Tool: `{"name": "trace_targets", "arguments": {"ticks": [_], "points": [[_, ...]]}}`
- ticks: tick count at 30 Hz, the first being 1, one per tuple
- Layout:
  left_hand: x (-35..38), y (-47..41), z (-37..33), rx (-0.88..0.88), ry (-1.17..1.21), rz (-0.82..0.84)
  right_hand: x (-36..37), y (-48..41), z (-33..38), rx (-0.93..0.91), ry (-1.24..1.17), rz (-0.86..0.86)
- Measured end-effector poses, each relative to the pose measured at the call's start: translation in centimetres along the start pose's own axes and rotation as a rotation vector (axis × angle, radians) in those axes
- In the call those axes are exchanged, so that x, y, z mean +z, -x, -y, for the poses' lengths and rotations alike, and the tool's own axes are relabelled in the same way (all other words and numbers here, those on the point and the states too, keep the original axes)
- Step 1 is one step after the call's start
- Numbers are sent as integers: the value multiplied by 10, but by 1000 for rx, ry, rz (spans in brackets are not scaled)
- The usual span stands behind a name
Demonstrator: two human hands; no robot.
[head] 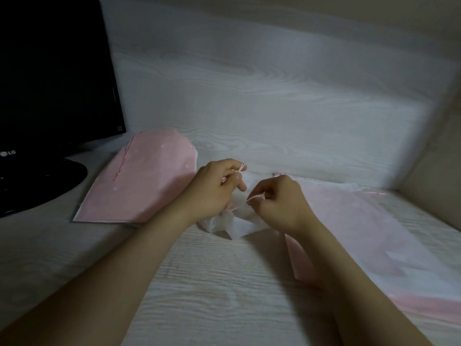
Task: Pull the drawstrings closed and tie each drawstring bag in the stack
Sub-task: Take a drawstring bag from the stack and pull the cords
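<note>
I'm tying the middle drawstring bag (230, 224), which is lying on the pale wood-grain table (224, 283) between two pink piles, mostly hidden under my hands. My left hand (214, 188) and right hand (277, 201) are each pinching an end of the thin pink drawstring (255, 196). The mouth is looking gathered into crinkled white folds, and I can't tell if a knot is formed. The rounded pink bag (139, 181) at far left is probably done. The flat stack (361, 221) at right, soft dotted fabric, seems to be waiting. A glossy black LG monitor (50, 83) is sitting far left.
</note>
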State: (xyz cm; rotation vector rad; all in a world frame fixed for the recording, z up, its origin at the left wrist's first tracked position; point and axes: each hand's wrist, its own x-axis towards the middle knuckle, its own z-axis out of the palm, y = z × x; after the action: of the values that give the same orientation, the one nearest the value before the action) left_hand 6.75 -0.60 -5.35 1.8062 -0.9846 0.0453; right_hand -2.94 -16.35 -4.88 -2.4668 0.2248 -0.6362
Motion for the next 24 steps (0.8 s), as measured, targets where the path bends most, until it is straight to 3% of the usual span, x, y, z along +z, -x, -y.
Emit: {"name": "trace_targets", "arguments": {"ticks": [4,12,17,20,24], "points": [[2,-3,3,-53,1,47,-8,4,15,184,-548,10],[-2,5,-16,-99,243,247,-1,5,15,228,-575,9],[-2,5,-17,-120,184,282,-3,1,13,411,-877,-11],[-4,4,-17,-149,218,259,-7,-6,6,512,-1104,-23],[-3,2,-11,-195,186,167,-6,-8,-5,552,-1040,-78]]}}
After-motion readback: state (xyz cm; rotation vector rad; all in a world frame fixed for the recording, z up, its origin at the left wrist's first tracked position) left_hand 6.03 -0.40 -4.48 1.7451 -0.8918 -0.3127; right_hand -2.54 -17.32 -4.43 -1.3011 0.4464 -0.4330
